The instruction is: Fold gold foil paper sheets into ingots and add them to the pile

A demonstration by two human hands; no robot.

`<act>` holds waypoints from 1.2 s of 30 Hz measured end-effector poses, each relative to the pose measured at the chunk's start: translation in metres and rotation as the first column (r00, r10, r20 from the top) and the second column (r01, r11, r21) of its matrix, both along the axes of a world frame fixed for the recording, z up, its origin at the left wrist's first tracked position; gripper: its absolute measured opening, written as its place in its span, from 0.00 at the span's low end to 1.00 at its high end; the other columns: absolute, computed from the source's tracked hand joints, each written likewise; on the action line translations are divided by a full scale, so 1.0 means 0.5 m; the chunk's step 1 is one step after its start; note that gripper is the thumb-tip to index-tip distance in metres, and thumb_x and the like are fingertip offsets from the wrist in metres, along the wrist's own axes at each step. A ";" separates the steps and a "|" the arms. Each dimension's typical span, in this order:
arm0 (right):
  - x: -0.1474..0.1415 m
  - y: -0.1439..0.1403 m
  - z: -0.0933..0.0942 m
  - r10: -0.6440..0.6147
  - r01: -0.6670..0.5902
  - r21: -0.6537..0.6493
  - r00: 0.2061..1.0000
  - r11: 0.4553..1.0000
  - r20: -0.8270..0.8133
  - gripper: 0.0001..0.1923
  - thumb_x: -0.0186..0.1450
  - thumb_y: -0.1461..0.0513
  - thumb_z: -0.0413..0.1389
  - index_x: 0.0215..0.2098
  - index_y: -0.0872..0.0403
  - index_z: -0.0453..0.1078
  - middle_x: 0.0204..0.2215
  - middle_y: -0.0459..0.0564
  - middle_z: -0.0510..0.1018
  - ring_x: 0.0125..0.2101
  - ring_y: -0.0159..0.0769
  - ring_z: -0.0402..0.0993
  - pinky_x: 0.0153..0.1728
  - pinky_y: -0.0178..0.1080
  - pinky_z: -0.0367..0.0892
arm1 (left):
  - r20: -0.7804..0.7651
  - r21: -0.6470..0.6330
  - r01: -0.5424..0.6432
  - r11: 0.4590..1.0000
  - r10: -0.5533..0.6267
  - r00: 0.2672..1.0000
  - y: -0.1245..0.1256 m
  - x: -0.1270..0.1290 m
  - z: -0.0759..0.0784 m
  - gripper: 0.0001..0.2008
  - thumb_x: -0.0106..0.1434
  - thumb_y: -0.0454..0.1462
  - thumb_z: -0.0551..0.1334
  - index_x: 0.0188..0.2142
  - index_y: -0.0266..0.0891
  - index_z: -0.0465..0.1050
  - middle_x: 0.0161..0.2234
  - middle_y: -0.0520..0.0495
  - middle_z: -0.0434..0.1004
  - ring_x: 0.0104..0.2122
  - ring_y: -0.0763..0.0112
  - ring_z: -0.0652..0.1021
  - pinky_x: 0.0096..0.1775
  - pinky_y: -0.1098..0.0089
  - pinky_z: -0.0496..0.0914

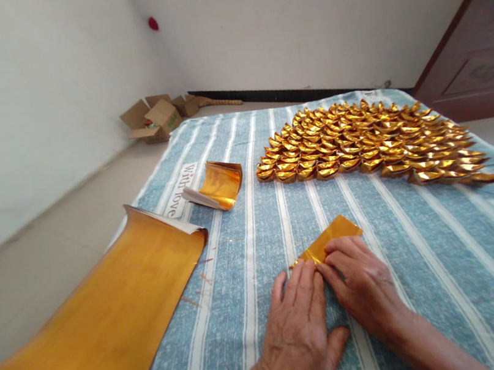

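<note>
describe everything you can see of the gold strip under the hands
The gold strip is oblong, glossy and foil-like, with creases near its partly hidden near edge. It lies slantwise on the striped cloth, its far end to the right. The left hand rests on its near edge; the right hand touches it alongside, covering part of it.

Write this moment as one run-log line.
left hand: on strip; right hand: on strip; folded pieces: grouped beyond, right; large sheet: left
</note>
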State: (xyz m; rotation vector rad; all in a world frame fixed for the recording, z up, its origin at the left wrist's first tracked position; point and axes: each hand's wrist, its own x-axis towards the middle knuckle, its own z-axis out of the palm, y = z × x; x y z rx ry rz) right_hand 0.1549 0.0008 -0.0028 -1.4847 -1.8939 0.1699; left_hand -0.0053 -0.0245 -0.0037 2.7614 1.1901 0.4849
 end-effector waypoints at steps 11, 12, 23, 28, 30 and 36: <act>0.001 0.001 -0.002 0.004 -0.005 0.015 0.999 1.000 0.036 0.15 0.67 0.67 0.50 0.22 0.53 0.65 0.30 0.51 0.73 0.35 0.38 0.67 0.37 0.41 0.65 | -0.054 -0.029 0.008 1.000 -0.009 0.998 0.003 0.005 0.019 0.27 0.62 0.39 0.59 0.58 0.28 0.60 0.59 0.30 0.64 0.61 0.48 0.64 0.56 0.46 0.63; 0.001 0.001 -0.002 0.006 -0.007 0.017 0.999 1.000 0.042 0.15 0.67 0.67 0.50 0.22 0.53 0.65 0.30 0.51 0.73 0.35 0.38 0.67 0.37 0.41 0.65 | -0.057 -0.036 0.008 0.999 -0.010 0.998 0.003 0.005 0.020 0.27 0.62 0.39 0.59 0.58 0.27 0.60 0.59 0.30 0.64 0.60 0.48 0.64 0.56 0.46 0.63; 0.000 -0.003 -0.001 0.002 -0.005 0.044 0.998 0.999 0.062 0.16 0.68 0.68 0.47 0.23 0.53 0.66 0.30 0.52 0.73 0.35 0.38 0.68 0.37 0.42 0.66 | -0.064 -0.081 -0.011 0.997 0.006 0.998 0.002 0.006 0.026 0.27 0.65 0.44 0.57 0.59 0.30 0.60 0.60 0.32 0.64 0.61 0.49 0.63 0.58 0.47 0.61; 0.003 -0.005 -0.008 0.007 -0.008 0.014 0.997 1.000 0.083 0.16 0.68 0.68 0.46 0.23 0.54 0.65 0.31 0.53 0.73 0.36 0.39 0.68 0.39 0.42 0.66 | -0.084 -0.090 -0.012 0.996 0.005 0.996 0.003 0.009 0.029 0.28 0.65 0.45 0.56 0.59 0.29 0.59 0.60 0.31 0.64 0.61 0.48 0.63 0.57 0.47 0.61; 0.004 -0.006 -0.010 0.005 -0.007 0.014 0.996 1.000 0.090 0.16 0.68 0.68 0.46 0.23 0.53 0.65 0.31 0.53 0.73 0.36 0.38 0.68 0.39 0.42 0.66 | -0.079 -0.102 -0.016 0.995 0.008 0.997 0.004 0.010 0.031 0.29 0.66 0.46 0.56 0.60 0.29 0.58 0.60 0.32 0.64 0.60 0.49 0.63 0.57 0.47 0.61; 0.004 -0.009 -0.006 -0.014 0.013 0.014 0.997 1.000 0.077 0.15 0.67 0.68 0.46 0.23 0.53 0.65 0.32 0.52 0.73 0.36 0.38 0.67 0.37 0.41 0.65 | -0.025 -0.134 -0.029 0.991 0.026 0.999 0.011 0.009 0.032 0.29 0.64 0.46 0.57 0.60 0.34 0.57 0.58 0.36 0.66 0.59 0.51 0.65 0.58 0.47 0.60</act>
